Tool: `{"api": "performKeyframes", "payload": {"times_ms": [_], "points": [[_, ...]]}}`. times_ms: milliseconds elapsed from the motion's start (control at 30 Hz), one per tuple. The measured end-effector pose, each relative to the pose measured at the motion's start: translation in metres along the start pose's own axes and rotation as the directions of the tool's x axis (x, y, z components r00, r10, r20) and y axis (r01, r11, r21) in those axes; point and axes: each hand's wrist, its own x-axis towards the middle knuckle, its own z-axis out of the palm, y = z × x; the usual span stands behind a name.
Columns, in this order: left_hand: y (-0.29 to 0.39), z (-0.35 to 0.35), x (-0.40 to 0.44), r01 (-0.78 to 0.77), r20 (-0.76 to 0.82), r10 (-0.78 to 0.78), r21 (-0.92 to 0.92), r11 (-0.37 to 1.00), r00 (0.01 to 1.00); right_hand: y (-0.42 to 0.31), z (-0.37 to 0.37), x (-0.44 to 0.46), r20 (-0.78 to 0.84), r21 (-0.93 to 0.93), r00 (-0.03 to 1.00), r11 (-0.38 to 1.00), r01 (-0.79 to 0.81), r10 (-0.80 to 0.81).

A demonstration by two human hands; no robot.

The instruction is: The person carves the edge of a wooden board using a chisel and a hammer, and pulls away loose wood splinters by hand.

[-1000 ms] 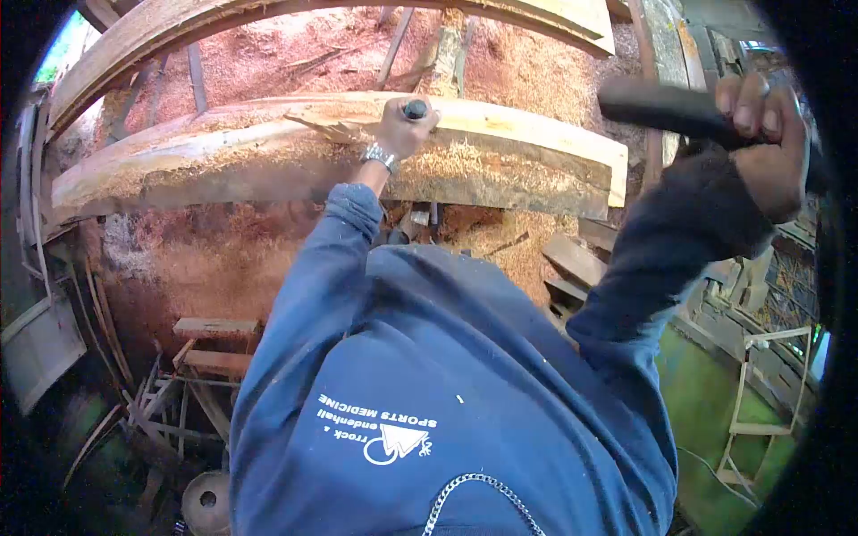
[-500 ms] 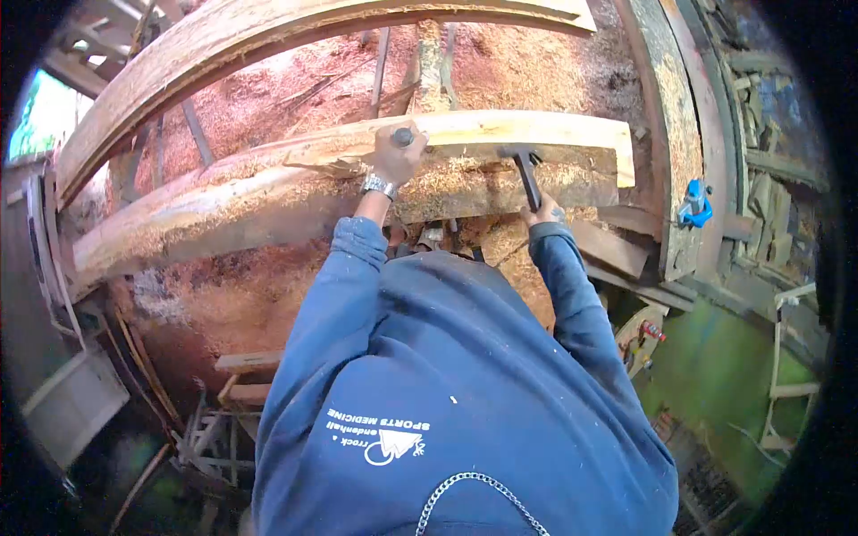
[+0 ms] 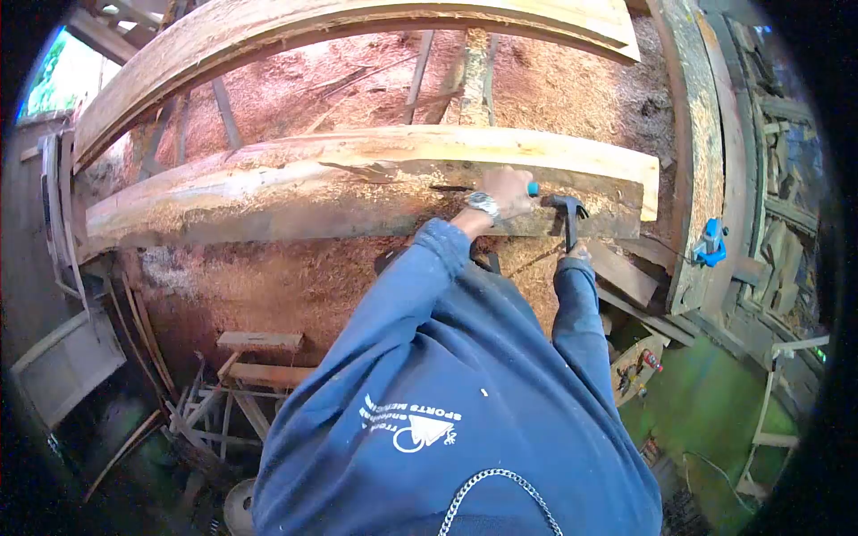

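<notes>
My left hand (image 3: 508,190) is closed around a chisel (image 3: 534,188) over the dark, shaving-strewn face of a long wooden beam (image 3: 268,179). The chisel's teal butt points right, and what looks like its dark blade extends left from my fist. In my right hand (image 3: 578,253) is a claw hammer (image 3: 570,223), gripped by its dark handle near the beam's lower edge. The hammer head sits just right of the chisel butt; whether they touch, I cannot tell.
Another long plank (image 3: 357,27) lies across the far side. A blue tool (image 3: 711,243) rests on the right-hand timber (image 3: 684,161). Reddish shavings (image 3: 572,89) cover the ground. A wooden stand (image 3: 268,373) is at lower left, and scrap wood is piled at far right.
My left hand has moved right along the beam, and the chisel has swung so its butt faces right. The hammer has moved lower and right, its head now beside the butt. The view has shifted.
</notes>
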Motion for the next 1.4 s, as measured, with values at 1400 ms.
{"api": "performKeyframes", "payload": {"times_ms": [1400], "points": [[-0.092, -0.077, -0.072, -0.188, -0.512, -0.27, -0.675, 0.713, 0.816, -0.16, -0.212, -0.077, -0.073, 0.75, 0.937, 0.601, 0.277, -0.341]]}}
